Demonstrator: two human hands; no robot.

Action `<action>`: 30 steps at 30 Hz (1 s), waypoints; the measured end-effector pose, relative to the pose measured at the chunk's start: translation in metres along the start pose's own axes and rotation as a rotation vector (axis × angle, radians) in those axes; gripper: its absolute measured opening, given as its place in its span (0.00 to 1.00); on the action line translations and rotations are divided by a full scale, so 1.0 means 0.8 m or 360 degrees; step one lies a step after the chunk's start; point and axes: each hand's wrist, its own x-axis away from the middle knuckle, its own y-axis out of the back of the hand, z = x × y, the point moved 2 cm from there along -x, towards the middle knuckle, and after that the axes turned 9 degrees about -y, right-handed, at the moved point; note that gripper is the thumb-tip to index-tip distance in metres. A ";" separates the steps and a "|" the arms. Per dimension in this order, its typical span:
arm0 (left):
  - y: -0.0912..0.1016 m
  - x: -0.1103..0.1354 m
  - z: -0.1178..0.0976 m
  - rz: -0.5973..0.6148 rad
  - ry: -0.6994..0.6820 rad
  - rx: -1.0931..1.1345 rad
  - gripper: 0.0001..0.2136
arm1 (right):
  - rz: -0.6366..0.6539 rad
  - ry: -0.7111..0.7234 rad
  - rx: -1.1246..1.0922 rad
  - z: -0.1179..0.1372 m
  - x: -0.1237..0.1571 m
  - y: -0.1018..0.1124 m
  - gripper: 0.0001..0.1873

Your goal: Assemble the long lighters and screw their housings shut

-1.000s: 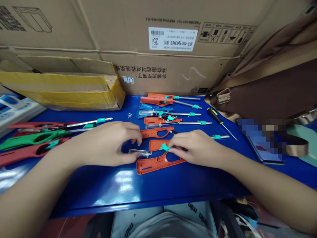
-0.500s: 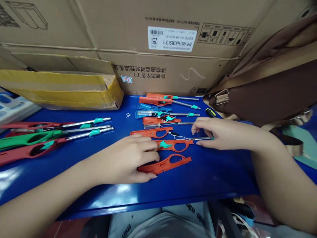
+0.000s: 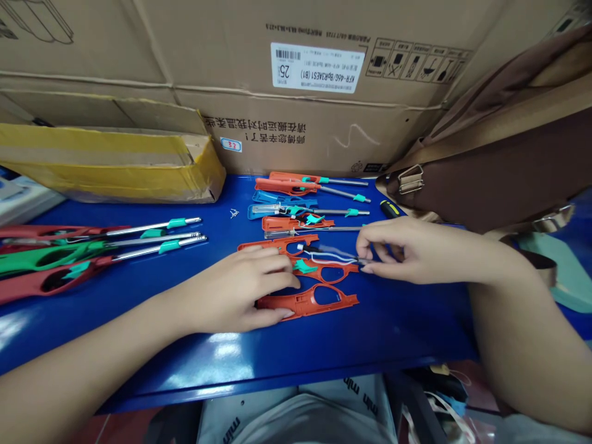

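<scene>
We have three orange shells side by side in the middle of the table [image 3: 393,333], their long axes running roughly parallel to its near edge; the near shell [image 3: 296,303] lies closest to that edge, the middle shell [image 3: 342,274] carries a teal trigger [image 3: 305,266], and the far shell [image 3: 300,245] is just beyond, towards the carton [image 3: 222,61] along the far edge.

Our right hand [image 3: 400,250] is at the right ends of the shells, thumb and fingertips pinched narrow on a rod [image 3: 363,261]; only a small grey end of it shows; from that end pale wires [image 3: 340,262] run left to a black plug [image 3: 312,250].

What counts is how this line lies to the middle shell: plug and wires run left from the right fingers, nearly along the shell's own long axis, with the plug near its far side; the right hand is nearer the rod, the left nearer the plug; blur keeps us from telling whether the plug touches anything.

Our left hand [image 3: 235,290] covers the left ends of the shells, thumb on the near shell, forefinger bent and well apart from the thumb; we cannot tell whether those fingers grip anything underneath.

Towards the far edge we see loose screws [image 3: 234,213] and a blue lighter [image 3: 263,211].
</scene>
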 end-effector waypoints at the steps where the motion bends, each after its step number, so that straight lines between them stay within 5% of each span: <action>1: 0.000 0.000 0.001 -0.0012 0.0002 0.0009 0.12 | 0.0042 0.0024 -0.0029 0.004 0.001 -0.001 0.07; 10: 0.005 -0.003 -0.001 -0.0334 0.0096 0.0015 0.13 | 0.0140 0.0084 0.0009 0.026 0.003 -0.011 0.02; 14: 0.004 -0.006 -0.009 -0.0235 0.0068 -0.0075 0.18 | 0.0212 0.0078 0.0030 0.027 0.003 -0.015 0.02; 23: 0.007 -0.001 -0.011 -0.0103 0.0142 -0.0136 0.11 | 0.0378 -0.0085 0.0129 0.020 -0.002 -0.023 0.05; 30: 0.010 0.001 -0.006 -0.0065 0.0185 -0.0159 0.14 | 0.0255 0.0039 0.0068 0.027 -0.002 -0.023 0.04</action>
